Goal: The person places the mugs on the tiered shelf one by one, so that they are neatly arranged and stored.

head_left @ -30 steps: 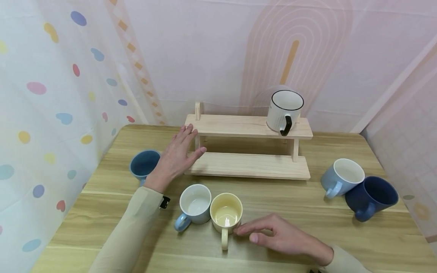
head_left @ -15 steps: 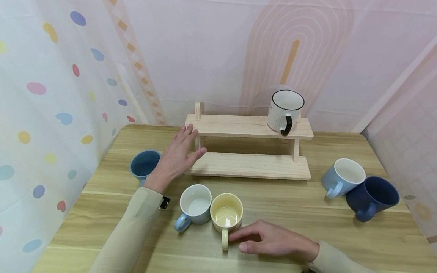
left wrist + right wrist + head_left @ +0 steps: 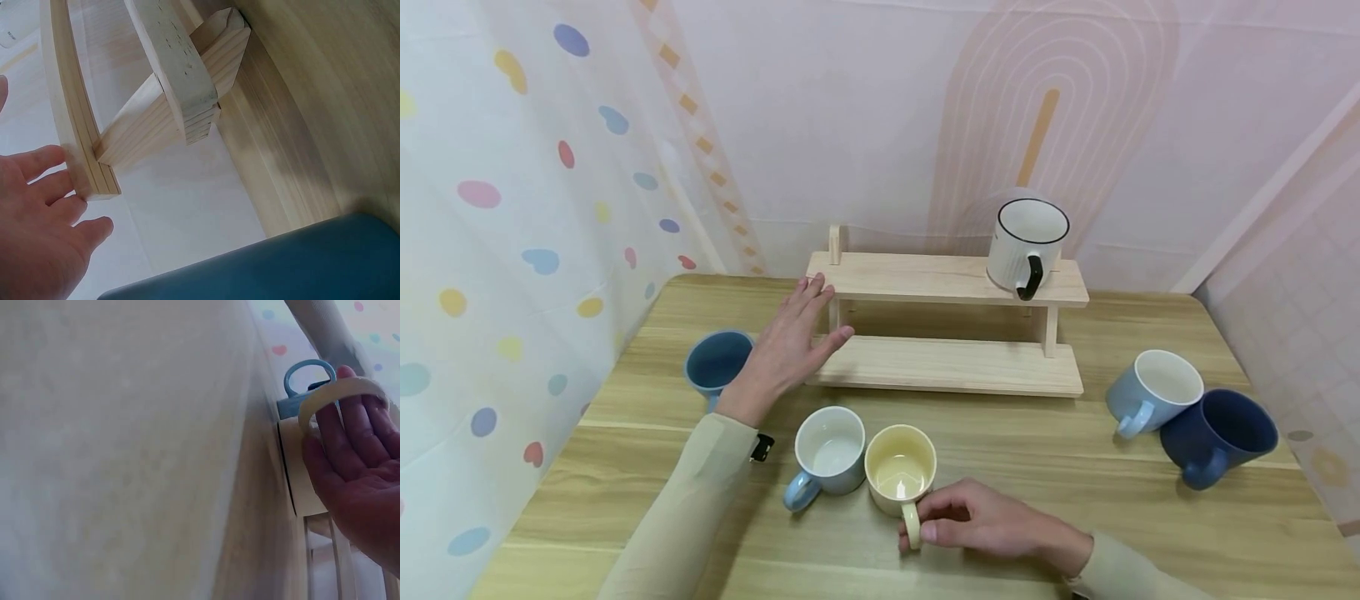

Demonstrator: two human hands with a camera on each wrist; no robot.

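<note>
My right hand (image 3: 988,521) holds the handle of a yellow mug (image 3: 887,496), thumb on the near side and fingers behind it. In the right wrist view, the fingers reach through the handle loop (image 3: 344,390). Close beside the yellow mug stands a light blue mug (image 3: 838,482) with a white inside, its handle toward the front left. My left hand (image 3: 786,346) lies with its fingers extended at the left end of a two-tier wooden shelf (image 3: 910,275); in the left wrist view its fingertips touch the end of the upper board (image 3: 87,169).
On the upper board at right stands a white mug (image 3: 1018,254) with a black rim and handle. A blue mug (image 3: 700,379) sits left of the left forearm. At right, another light blue mug (image 3: 1126,392) stands against a navy mug (image 3: 1198,442). Patterned cloth hangs behind the table.
My right hand has moved left from beside the yellow mug to its handle and taken hold of it. The handle has swung slightly right. The left hand stays put.
</note>
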